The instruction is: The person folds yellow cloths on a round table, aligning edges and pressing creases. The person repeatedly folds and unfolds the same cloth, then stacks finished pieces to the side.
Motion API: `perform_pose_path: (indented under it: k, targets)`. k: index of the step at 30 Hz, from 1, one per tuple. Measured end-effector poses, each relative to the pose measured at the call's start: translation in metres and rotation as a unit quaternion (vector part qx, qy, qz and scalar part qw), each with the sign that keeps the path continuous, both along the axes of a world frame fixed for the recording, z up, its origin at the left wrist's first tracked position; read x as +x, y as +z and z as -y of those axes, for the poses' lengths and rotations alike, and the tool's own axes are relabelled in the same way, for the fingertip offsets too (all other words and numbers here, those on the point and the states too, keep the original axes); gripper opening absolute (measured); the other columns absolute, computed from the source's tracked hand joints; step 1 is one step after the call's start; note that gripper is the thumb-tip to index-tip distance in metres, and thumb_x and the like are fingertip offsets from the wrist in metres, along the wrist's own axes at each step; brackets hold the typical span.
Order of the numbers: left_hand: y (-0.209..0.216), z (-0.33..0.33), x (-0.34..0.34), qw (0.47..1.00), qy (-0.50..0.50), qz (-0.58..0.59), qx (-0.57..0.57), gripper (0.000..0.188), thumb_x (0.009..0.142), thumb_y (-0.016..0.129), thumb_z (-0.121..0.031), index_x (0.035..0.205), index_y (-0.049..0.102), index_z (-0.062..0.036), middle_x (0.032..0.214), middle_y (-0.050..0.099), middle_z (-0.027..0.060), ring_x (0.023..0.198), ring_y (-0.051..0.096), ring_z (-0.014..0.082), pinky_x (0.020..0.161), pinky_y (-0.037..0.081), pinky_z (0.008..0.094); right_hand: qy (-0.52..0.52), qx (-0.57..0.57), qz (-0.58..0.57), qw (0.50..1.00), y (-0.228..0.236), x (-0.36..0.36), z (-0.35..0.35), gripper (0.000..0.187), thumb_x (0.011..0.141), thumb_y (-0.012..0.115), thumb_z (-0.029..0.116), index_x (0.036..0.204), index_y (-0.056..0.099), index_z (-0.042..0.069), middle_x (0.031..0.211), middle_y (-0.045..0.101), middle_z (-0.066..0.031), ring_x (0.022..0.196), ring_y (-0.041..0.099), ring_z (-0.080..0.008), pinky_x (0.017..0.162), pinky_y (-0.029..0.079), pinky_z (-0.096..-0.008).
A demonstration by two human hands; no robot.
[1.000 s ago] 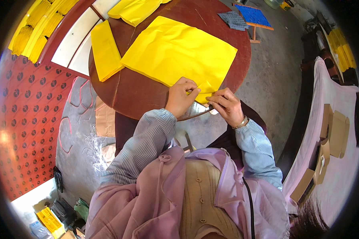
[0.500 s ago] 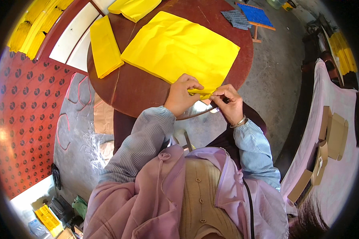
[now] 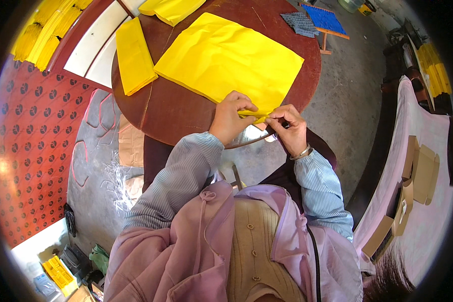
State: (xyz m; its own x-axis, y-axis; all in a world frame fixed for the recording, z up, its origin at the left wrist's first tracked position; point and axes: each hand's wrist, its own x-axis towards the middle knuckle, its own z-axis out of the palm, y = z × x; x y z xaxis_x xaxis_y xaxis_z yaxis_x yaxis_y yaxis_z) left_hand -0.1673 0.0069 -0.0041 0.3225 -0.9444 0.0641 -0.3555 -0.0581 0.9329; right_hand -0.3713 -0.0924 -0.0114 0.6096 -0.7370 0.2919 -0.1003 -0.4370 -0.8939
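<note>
A large yellow cloth-like sheet [image 3: 231, 60], seemingly of several layers, lies flat on the round brown table [image 3: 173, 113]. My left hand [image 3: 230, 118] rests at its near edge, thumb and fingers closed on a small turned-up part there. Beside it, my right hand [image 3: 290, 126] pinches the near right corner between thumb and forefinger. The fingertips of both hands are close together, and the exact fold between them is partly hidden. To the left lies a narrow folded yellow bundle [image 3: 136, 58], and another yellow piece [image 3: 173, 9] sits at the far edge.
Beyond the table's right rim stands a blue-topped stool [image 3: 324, 21], with a grey cloth [image 3: 300, 24] near it. Cardboard boxes [image 3: 425, 173] lie on a pink-covered surface [image 3: 430, 128] at right. Yellow stacks [image 3: 43, 35] and a red printed panel [image 3: 35, 151] are at left.
Both hands keep their places at the sheet's near edge, with only slight finger movement. The whole view has shifted a little.
</note>
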Motion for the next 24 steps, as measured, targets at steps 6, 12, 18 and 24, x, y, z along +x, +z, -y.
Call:
perform_pose_path:
  k: [6, 12, 18, 24]
  targets:
    - [0.001, 0.003, -0.007, 0.998, 0.057, 0.018, 0.006, 0.018, 0.086, 0.086, -0.01, 0.096, 0.077, 0.0006, 0.108, 0.072, 0.0115, 0.095, 0.072, 0.023, 0.088, 0.057, 0.0315, -0.017, -0.007, -0.029, 0.999, 0.003, -0.003, -0.005, 0.023, 0.086, 0.086, 0.0, 0.105, 0.074, 0.001, 0.096, 0.064, -0.0028, 0.081, 0.064, -0.01, 0.07, 0.053, -0.0254]
    - [0.001, 0.008, 0.005, 0.999, 0.021, -0.006, 0.033, 0.016, 0.091, 0.082, -0.012, 0.097, 0.077, 0.0014, 0.11, 0.072, 0.0116, 0.096, 0.071, 0.0227, 0.087, 0.057, 0.0316, 0.009, -0.067, -0.019, 0.998, 0.002, -0.003, -0.003, 0.014, 0.088, 0.084, 0.001, 0.101, 0.08, 0.002, 0.092, 0.069, -0.0039, 0.08, 0.064, -0.0104, 0.069, 0.052, -0.0255]
    - [-0.002, 0.006, 0.011, 0.999, -0.009, -0.027, 0.029, 0.017, 0.093, 0.079, -0.012, 0.102, 0.077, 0.0017, 0.114, 0.072, 0.0116, 0.102, 0.07, 0.0234, 0.092, 0.056, 0.0324, -0.009, 0.029, -0.016, 0.999, -0.001, -0.002, -0.002, 0.011, 0.089, 0.085, 0.004, 0.099, 0.08, 0.002, 0.091, 0.069, -0.0022, 0.074, 0.062, -0.0085, 0.065, 0.049, -0.024]
    - [0.0, 0.002, 0.012, 0.999, -0.034, 0.002, 0.0, 0.018, 0.087, 0.08, -0.007, 0.103, 0.078, 0.0008, 0.113, 0.071, 0.0108, 0.105, 0.071, 0.0242, 0.095, 0.056, 0.0328, -0.019, 0.038, -0.019, 0.999, 0.001, 0.0, -0.004, 0.011, 0.089, 0.085, 0.004, 0.099, 0.079, 0.002, 0.089, 0.067, -0.0009, 0.072, 0.06, -0.0067, 0.063, 0.047, -0.0231]
